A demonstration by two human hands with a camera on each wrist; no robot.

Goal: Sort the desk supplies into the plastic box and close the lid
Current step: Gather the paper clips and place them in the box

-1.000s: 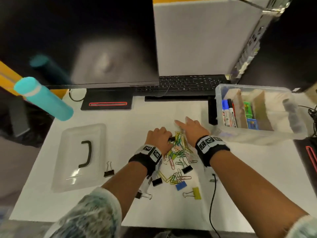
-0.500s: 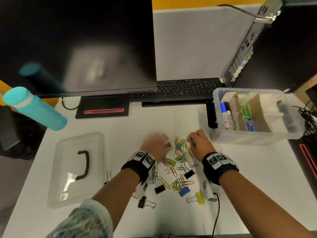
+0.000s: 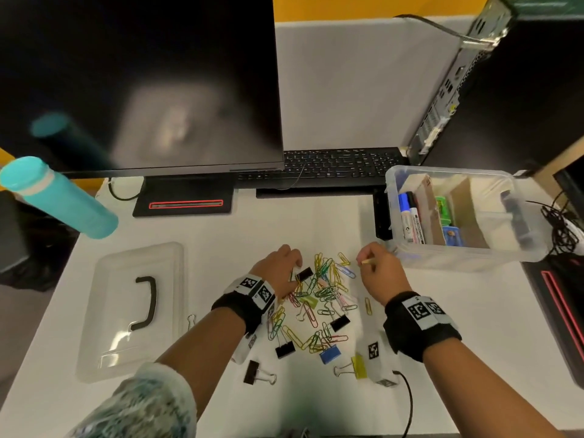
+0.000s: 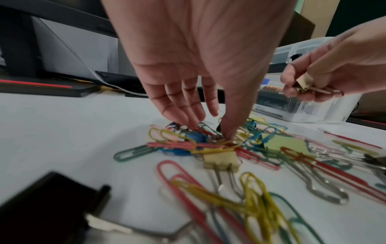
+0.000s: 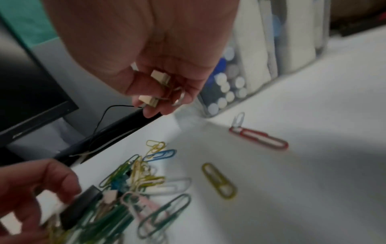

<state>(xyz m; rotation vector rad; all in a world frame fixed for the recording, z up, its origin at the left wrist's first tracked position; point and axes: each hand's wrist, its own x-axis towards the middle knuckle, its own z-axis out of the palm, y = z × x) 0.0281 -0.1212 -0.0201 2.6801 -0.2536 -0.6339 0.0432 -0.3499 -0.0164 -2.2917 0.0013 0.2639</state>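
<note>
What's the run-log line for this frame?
left hand: fingertips in clip pile | right hand: pinching binder clips | box: open

A white desk (image 3: 474,327) is set against a pale grey partition panel (image 3: 363,83), above which a yellow wall (image 3: 347,6) is seen. A dark monitor (image 3: 142,80) is placed at far left, a black keyboard (image 3: 331,167) behind centre, a computer tower (image 3: 505,83) at far right. A teal bottle (image 3: 60,197) is positioned at the left edge

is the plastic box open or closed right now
Open. The plastic box has no cover on; its lid lies flat on the desk, left of the paper clips.
</note>
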